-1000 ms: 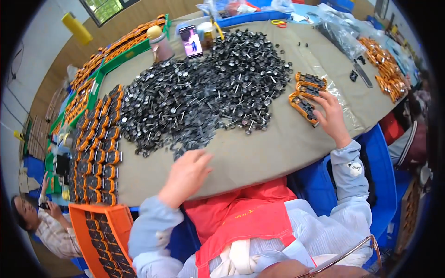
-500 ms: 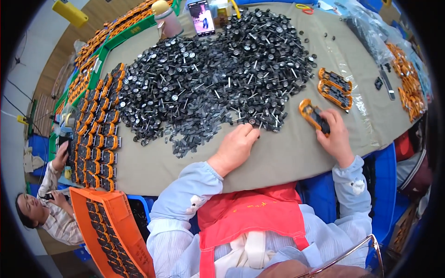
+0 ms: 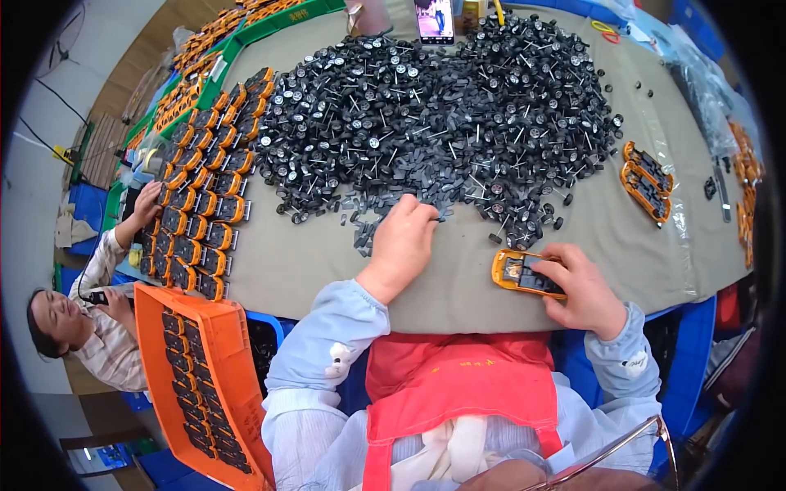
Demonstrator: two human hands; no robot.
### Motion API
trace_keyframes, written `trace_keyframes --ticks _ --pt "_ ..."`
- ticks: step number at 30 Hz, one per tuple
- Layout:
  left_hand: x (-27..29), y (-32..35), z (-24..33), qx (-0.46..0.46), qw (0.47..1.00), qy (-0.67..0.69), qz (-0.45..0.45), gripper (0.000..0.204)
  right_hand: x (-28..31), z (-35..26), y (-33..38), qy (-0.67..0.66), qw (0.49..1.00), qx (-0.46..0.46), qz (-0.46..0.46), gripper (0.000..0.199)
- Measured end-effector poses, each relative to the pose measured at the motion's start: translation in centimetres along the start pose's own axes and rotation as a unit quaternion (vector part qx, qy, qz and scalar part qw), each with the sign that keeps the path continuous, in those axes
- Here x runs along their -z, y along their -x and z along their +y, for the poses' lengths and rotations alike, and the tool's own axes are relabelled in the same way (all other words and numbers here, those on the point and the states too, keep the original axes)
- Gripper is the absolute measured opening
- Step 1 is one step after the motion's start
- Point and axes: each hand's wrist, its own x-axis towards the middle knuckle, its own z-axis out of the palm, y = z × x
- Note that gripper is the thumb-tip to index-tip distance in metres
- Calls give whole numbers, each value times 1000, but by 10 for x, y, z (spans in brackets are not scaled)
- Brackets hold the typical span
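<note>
My right hand [image 3: 588,288] grips an orange-and-black plastic toy-car body [image 3: 522,273] near the beige cloth-covered table's [image 3: 450,301] front edge, cloth spanning to my left hand [image 3: 401,250], curled, contents unclear, by small flat black plastic pieces [image 3: 419,173], black wheel-and-axle heap [image 3: 356,106] beyond.

A phone [image 3: 435,22] (its screen lit) stands upright on the cloth-covered table [image 3: 327,286]; a red-and-yellow looped tool [image 3: 607,33] lies near clear plastic [image 3: 702,106]. At the far left, a person [image 3: 102,335] in a checked shirt [image 3: 115,364] holds a small dark device [image 3: 98,298].
</note>
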Motion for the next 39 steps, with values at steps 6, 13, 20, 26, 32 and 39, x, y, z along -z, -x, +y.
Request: trace_keyframes --ticks 6,13,20,26,32,39 --pt "-10 -16 9 -51 993 -92 -46 6 -15 -12 -18 8 999 39 -17 50" --pt "-33 -26 10 -163 961 -209 -76 9 -31 -24 -36 -4 993 117 -11 49" --pt "10 -12 2 -43 976 -200 -71 7 -29 -18 -29 -4 995 98 -18 51" --pt "20 9 -9 -32 997 -71 -20 8 -22 -14 -30 -24 997 73 -15 50" --pt "-8 -11 2 -107 984 -134 -41 11 -27 -17 -31 -32 996 61 -48 52" --pt "38 25 2 -182 969 -112 -127 20 -35 -20 -30 -42 994 95 -40 52"
